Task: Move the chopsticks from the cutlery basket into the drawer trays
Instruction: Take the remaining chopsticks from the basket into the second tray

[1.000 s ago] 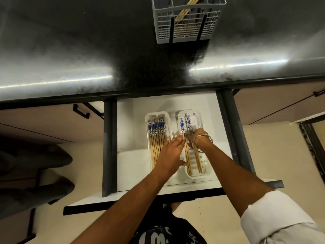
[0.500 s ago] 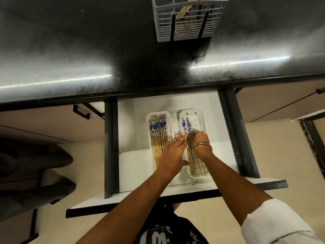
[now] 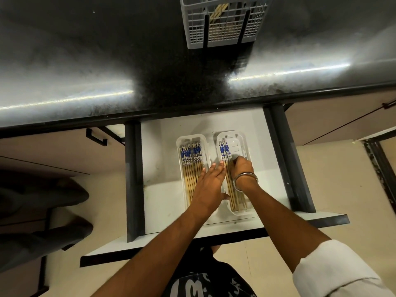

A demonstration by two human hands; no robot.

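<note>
Two white trays lie side by side in the open drawer (image 3: 162, 202). The left tray (image 3: 179, 142) is packed with several wooden chopsticks (image 3: 189, 166) with blue-patterned tops. The right tray (image 3: 244, 140) holds a few chopsticks (image 3: 224, 150) along its left side. My left hand (image 3: 211, 184) lies flat and open between the trays, fingertips at the right tray's left rim. My right hand (image 3: 242, 168), with a metal bangle on the wrist, reaches into the right tray with fingers curled on the chopsticks there. The grey cutlery basket (image 3: 222, 22) stands on the counter with a few chopsticks inside.
The dark speckled countertop (image 3: 107, 61) overhangs the back of the drawer. Dark rails (image 3: 131, 179) run along both drawer sides. A cabinet handle (image 3: 96, 137) sits to the left. Dark shapes on the floor at the left are unclear.
My right hand has slid a little toward me along the right tray, pressing the chopsticks together. My left hand has stayed flat between the trays. The view has shifted slightly.
</note>
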